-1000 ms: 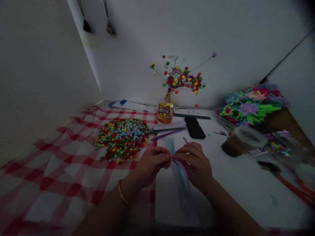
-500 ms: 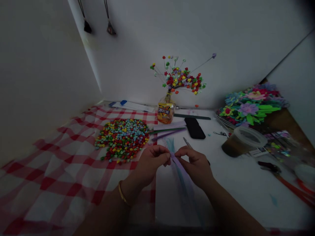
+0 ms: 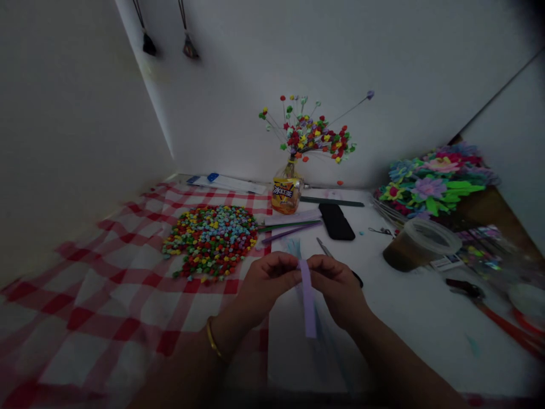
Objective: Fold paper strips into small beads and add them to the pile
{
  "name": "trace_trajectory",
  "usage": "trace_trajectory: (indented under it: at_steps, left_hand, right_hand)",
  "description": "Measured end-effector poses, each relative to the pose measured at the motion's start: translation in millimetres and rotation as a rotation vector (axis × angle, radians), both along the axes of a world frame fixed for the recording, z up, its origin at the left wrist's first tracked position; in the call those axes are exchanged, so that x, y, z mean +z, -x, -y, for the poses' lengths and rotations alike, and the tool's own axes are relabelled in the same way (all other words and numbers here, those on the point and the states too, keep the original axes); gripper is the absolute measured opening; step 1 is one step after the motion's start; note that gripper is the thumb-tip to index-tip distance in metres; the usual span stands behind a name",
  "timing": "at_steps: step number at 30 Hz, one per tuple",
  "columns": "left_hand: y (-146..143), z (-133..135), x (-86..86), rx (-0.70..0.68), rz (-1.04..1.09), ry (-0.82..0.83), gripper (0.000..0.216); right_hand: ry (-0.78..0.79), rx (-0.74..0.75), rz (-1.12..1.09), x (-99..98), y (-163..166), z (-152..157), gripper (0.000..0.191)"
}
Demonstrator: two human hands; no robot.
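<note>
My left hand (image 3: 266, 281) and my right hand (image 3: 338, 287) meet over the white table, both pinched on the top end of a pale purple paper strip (image 3: 307, 301). The strip hangs straight down between them. Under it lies a bundle of light blue and lilac strips (image 3: 293, 248). A heap of small colourful folded paper stars (image 3: 212, 238) sits on the red checked cloth (image 3: 93, 295), just left of my left hand. A gold bangle (image 3: 212, 338) is on my left wrist.
A bottle with stars on wire stems (image 3: 289, 190) stands at the back. A black phone (image 3: 336, 221), scissors (image 3: 326, 248), loose strips (image 3: 292, 227), a brown tub with clear lid (image 3: 415, 245), paper flowers (image 3: 434, 182) and a red-handled tool (image 3: 494, 312) lie to the right.
Both hands lifted the purple strip off the bundle on the table; it now hangs down freely from my fingertips, where before it lay along the other strips.
</note>
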State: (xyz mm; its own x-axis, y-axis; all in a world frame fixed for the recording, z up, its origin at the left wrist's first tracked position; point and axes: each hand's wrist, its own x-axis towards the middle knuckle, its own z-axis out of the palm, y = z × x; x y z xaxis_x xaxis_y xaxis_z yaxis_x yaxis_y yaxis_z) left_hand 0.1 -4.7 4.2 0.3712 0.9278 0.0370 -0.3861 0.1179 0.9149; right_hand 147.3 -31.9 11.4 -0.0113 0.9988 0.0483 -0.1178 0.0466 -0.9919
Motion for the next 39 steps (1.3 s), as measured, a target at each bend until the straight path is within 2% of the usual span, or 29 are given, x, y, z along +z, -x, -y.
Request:
trace_trajectory:
  at_steps: [4, 7, 10, 13, 19, 24, 30, 39]
  left_hand:
    - [4, -2, -2.1, 0.046, -0.044, -0.066, 0.01]
    - [5, -4, -0.7, 0.071, -0.13, -0.111, 0.006]
    - [4, -3, -0.6, 0.06, -0.25, -0.13, 0.004]
    - [3, -1, -1.7, 0.027, -0.313, -0.181, 0.006]
    - [2, 0, 0.2, -0.026, -0.207, -0.081, 0.008]
    - [2, 0, 2.7, -0.046, -0.139, -0.048, 0.008]
    - [2, 0, 5.5, -0.057, -0.1, -0.032, 0.008]
    - [4, -1, 3.6, -0.107, -0.106, -0.036, 0.01]
  right_hand:
    - [-0.11, -0.017, 0.194, -1.4, 1, 0, 0.01]
    - [-0.21, -0.092, 0.397, -1.7, 0, 0, 0.009]
    - [-0.325, -0.167, 0.538, -1.3, -2, 0, 0.011]
    - [-0.383, -0.174, 0.606, -1.1, -6, 0, 0.007]
    - [-0.215, -0.13, 0.456, -2.8, -12, -2, 0.011]
    - [-0.167, -0.09, 0.298, -4.5, -12, -2, 0.012]
    - [-0.201, -0.114, 0.23, -2.0, -10, -1, 0.01]
    - [-0.208, -0.125, 0.253, -8.0, -14, -3, 0.009]
